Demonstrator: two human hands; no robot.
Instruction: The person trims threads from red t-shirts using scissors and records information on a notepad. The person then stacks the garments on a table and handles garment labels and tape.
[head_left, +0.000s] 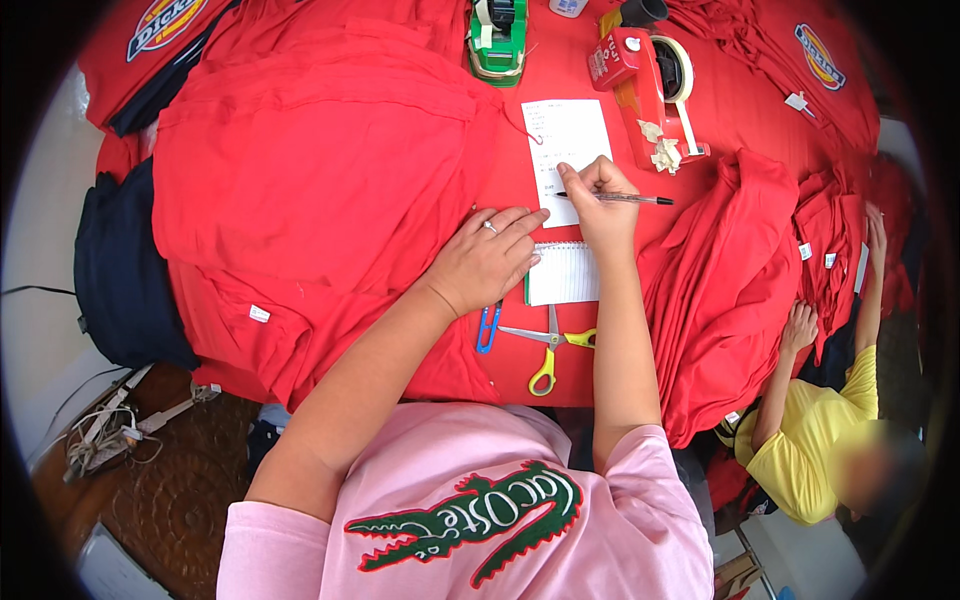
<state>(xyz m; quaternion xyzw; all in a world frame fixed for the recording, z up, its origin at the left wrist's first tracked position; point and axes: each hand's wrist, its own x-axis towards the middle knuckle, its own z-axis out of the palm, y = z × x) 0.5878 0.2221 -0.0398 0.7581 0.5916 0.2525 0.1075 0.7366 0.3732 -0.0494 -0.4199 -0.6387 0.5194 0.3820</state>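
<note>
My right hand (603,200) is closed round a dark-tipped pen (645,199), its point resting on a white sheet (568,125) with lines of handwriting. My left hand (490,258) lies flat with fingers stretched out, its fingertips at the lower left edge of that sheet; a ring is on one finger. Just below the sheet is a spiral notepad (563,285) with lined pages, partly beside my left fingertips. Yellow-handled scissors (549,357) lie open below the notepad, with a blue thread snipper (488,327) to their left.
Red shirts (320,170) are heaped on the left, and more red garments (715,290) lie right. Behind the sheet stand a red tape dispenser (642,90) and a green tape dispenser (497,50). A person in a yellow shirt (810,430) handles red garments at far right.
</note>
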